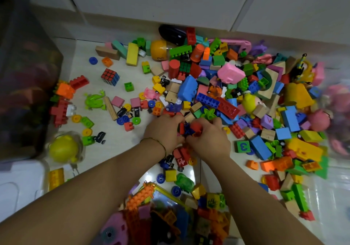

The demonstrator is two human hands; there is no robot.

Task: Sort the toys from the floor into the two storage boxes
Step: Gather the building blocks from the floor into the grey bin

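Toys (pixel 187 88) lie heaped on the floor (pixel 117 144) across the centre and right of the frame. The left hand (pixel 164 131) and right hand (pixel 208 139) meet at centre, fingers curled round a clump of red and blue bricks (pixel 189 128). A dark box (pixel 24 74) stands upper left.

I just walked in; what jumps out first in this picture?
A sprawling heap of colourful toy blocks covers the floor at centre and right. In the middle, the left hand and right hand together grip a clump of small red and blue pieces. Off to the left a Rubik's cube lies alone, and a dark storage box fills the far-left edge.
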